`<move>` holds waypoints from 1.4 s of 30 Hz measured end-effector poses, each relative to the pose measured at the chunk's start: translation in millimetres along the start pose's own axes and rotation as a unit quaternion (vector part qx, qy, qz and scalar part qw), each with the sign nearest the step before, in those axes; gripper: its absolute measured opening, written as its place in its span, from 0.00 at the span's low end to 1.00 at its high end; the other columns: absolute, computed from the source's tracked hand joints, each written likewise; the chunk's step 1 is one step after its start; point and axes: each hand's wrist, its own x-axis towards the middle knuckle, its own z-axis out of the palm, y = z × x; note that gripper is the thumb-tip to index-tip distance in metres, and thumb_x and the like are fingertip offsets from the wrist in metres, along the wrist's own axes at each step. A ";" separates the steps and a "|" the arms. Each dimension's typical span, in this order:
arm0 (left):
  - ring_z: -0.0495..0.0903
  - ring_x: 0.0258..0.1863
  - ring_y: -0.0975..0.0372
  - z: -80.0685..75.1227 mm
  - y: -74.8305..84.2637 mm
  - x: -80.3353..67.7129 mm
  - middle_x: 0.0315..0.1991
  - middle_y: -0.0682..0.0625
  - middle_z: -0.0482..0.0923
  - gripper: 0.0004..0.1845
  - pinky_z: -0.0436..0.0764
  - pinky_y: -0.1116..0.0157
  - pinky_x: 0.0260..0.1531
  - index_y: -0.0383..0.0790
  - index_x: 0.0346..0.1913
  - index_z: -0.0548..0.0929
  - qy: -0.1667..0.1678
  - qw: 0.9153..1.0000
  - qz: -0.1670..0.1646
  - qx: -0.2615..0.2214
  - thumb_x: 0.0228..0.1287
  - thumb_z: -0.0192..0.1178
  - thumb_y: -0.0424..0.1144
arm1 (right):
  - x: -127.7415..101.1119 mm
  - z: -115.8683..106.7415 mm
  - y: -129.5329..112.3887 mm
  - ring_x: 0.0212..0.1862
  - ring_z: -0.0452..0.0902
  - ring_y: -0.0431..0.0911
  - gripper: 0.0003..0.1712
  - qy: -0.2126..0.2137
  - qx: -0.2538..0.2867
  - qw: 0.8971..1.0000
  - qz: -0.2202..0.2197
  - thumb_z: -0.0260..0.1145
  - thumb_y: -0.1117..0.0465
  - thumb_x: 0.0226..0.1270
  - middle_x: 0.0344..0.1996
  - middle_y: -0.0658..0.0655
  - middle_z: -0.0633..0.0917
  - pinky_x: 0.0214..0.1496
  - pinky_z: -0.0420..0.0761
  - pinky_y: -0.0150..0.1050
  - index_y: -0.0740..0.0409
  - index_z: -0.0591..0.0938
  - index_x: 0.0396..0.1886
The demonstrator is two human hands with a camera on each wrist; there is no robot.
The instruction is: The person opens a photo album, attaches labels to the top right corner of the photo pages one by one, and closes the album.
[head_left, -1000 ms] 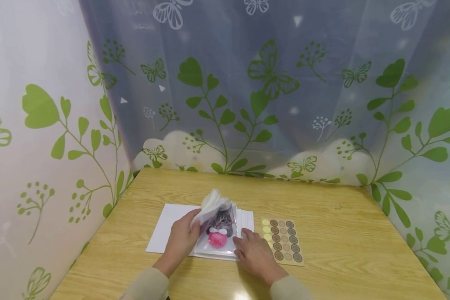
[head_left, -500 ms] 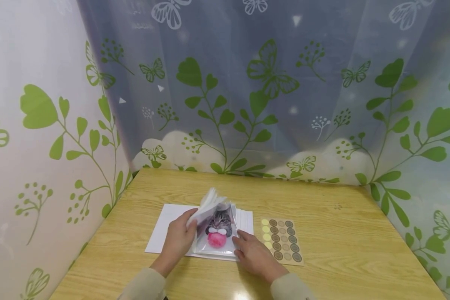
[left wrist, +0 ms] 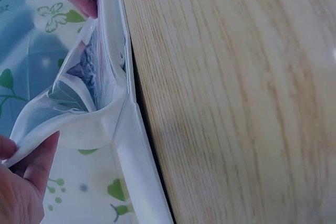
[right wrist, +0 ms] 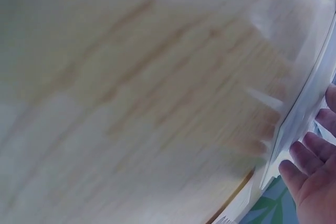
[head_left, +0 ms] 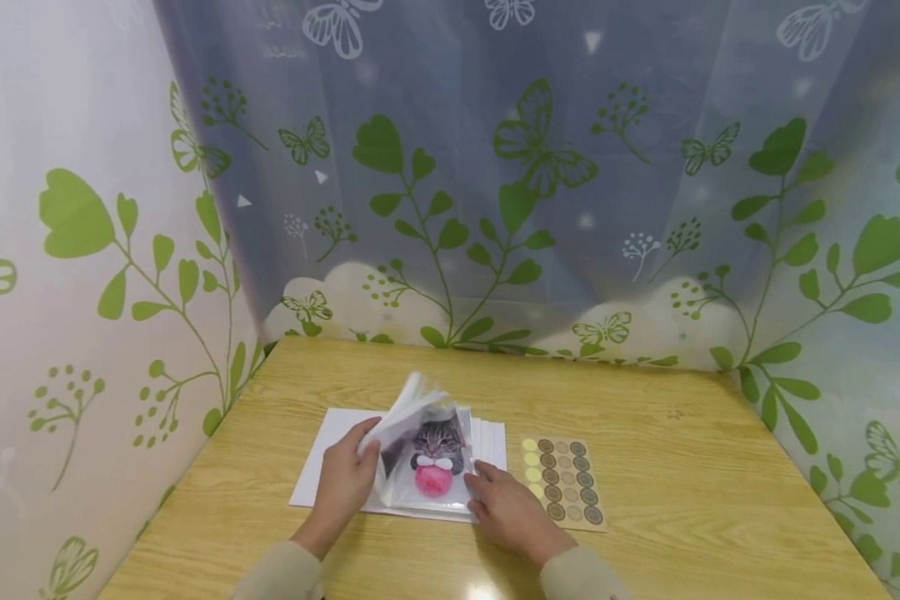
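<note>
While the left hand pinches up thin, floppy sleeves, the right hand's flat fingers pin the slippery stack's near corner.

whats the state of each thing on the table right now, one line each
stack of clear plastic sleeves: flat on the white sheets, top ones peeled up at the left
cat picture with a pink ball: lying flat, uncovered, seen through a sleeve
white paper sheets: flat, fanned under the sleeves
sheet of round brown and yellow stickers: flat, untouched
left hand: holds the lifted sleeves
right hand: fingertips press the stack's right edge
</note>
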 end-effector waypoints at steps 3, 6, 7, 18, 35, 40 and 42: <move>0.83 0.48 0.43 -1.7 -0.9 -0.2 0.49 0.35 0.83 0.18 0.80 0.44 0.50 0.34 0.57 0.82 0.004 1.000 -0.017 -0.005 0.64 0.59 0.25 | 0.9 0.3 1.1 0.63 0.72 0.60 0.24 0.000 -0.013 1.000 0.000 0.63 0.58 0.70 0.64 0.67 0.75 0.65 0.72 0.55 0.62 0.78 0.62; 0.82 0.49 0.43 -3.9 -2.0 -0.4 0.50 0.35 0.83 0.18 0.79 0.44 0.50 0.34 0.57 0.82 0.007 0.999 -0.032 -0.007 0.64 0.59 0.25 | 1.4 0.2 1.9 0.64 0.72 0.59 0.23 -0.002 -0.021 1.000 -0.002 0.64 0.58 0.69 0.63 0.66 0.75 0.66 0.71 0.57 0.62 0.79 0.61; 0.82 0.48 0.44 -4.9 -2.4 -0.3 0.50 0.35 0.83 0.18 0.80 0.44 0.50 0.34 0.57 0.82 0.008 0.999 -0.038 -0.009 0.64 0.59 0.25 | 1.5 0.0 2.0 0.64 0.72 0.59 0.23 -0.004 -0.024 1.000 -0.004 0.63 0.58 0.69 0.63 0.66 0.76 0.66 0.70 0.57 0.62 0.79 0.61; 0.79 0.43 0.49 -19.5 -13.1 2.6 0.52 0.33 0.81 0.19 0.78 0.56 0.43 0.29 0.59 0.79 0.016 0.986 -0.155 -0.060 0.65 0.53 0.24 | -1.3 -2.9 1.4 0.65 0.71 0.59 0.24 -0.012 -0.029 1.000 0.001 0.63 0.57 0.70 0.64 0.66 0.75 0.67 0.68 0.60 0.61 0.78 0.62; 0.81 0.27 0.57 -34.5 -28.1 -6.8 0.36 0.33 0.81 0.23 0.84 0.64 0.23 0.15 0.55 0.74 -0.058 0.974 -0.192 -0.110 0.55 0.49 0.23 | -15.3 -8.9 15.4 0.65 0.71 0.59 0.24 -0.010 -0.020 1.000 0.011 0.65 0.57 0.68 0.63 0.65 0.76 0.67 0.65 0.64 0.61 0.79 0.61; 0.79 0.24 0.59 -35.0 -28.0 -8.5 0.33 0.39 0.79 0.25 0.85 0.63 0.24 0.16 0.57 0.73 -0.108 0.962 -0.236 -0.085 0.54 0.53 0.22 | -23.0 -14.5 23.6 0.65 0.71 0.58 0.23 -0.013 -0.015 1.000 0.013 0.66 0.57 0.67 0.63 0.65 0.77 0.68 0.64 0.63 0.61 0.80 0.60; 0.78 0.22 0.59 -34.0 -27.8 -10.0 0.31 0.41 0.78 0.25 0.85 0.62 0.24 0.17 0.57 0.74 -0.121 0.961 -0.239 -0.070 0.53 0.56 0.22 | -26.2 -17.0 26.8 0.64 0.72 0.60 0.23 -0.015 -0.010 1.000 0.013 0.67 0.58 0.66 0.63 0.65 0.77 0.67 0.65 0.64 0.62 0.80 0.60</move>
